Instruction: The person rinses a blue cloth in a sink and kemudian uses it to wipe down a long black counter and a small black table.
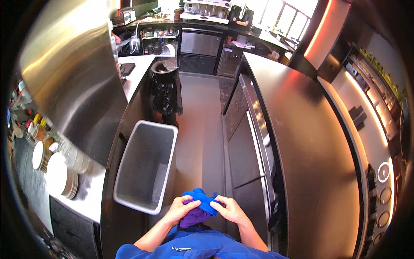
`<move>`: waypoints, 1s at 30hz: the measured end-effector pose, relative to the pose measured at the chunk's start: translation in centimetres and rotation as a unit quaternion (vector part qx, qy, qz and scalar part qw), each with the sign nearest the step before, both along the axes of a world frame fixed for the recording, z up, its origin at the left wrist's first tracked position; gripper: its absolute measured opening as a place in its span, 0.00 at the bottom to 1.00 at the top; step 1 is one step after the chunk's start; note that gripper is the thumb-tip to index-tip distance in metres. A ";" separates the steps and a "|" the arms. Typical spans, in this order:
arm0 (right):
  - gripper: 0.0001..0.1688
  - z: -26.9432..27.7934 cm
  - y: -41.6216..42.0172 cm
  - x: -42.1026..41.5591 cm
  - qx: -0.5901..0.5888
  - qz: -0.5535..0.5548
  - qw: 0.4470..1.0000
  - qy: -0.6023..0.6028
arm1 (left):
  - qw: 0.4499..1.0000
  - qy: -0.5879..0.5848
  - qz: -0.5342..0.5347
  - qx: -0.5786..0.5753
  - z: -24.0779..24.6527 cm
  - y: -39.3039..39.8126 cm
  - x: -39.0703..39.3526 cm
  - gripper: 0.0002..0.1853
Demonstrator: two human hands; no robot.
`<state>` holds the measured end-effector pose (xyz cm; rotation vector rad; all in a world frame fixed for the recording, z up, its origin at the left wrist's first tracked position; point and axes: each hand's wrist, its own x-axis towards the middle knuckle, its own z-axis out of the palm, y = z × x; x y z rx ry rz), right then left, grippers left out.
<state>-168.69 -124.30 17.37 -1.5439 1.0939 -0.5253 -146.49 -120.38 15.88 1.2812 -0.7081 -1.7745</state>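
Note:
A bunched blue cloth [202, 200] is pinched between both hands, close in front of my body. My left hand [182, 207] grips its left side, thumb on top. A purple cloth [194, 215] hangs just below, against the fingers of that same hand; whether the two cloths are joined cannot be made out. On the other side, my right hand [230, 209] holds the right edge of the blue cloth between thumb and fingers. The fingertips beneath the cloth are hidden.
A grey plastic bin [145, 168] stands at my left, before a bin with a black liner [165, 90]. Plate stacks [61, 176] sit on the left counter. A long worktop [310, 155] bounds the right. An espresso machine [207, 9] stands ahead; a person's hand [115, 38] shows far left.

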 end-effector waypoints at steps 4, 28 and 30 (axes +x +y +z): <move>0.14 0.6 -12.3 -0.5 0.003 0.042 0.999 -0.032 | 0.997 -0.073 -0.021 -0.030 1.6 -13.0 0.1 0.22; 0.08 -1.9 -83.8 9.4 0.179 0.102 0.946 -0.251 | 0.989 0.005 0.148 0.002 0.4 -76.5 8.6 0.07; 0.08 -2.4 -87.3 9.0 0.198 0.055 0.943 -0.261 | 0.996 -0.010 0.087 -0.019 1.4 -83.4 9.3 0.07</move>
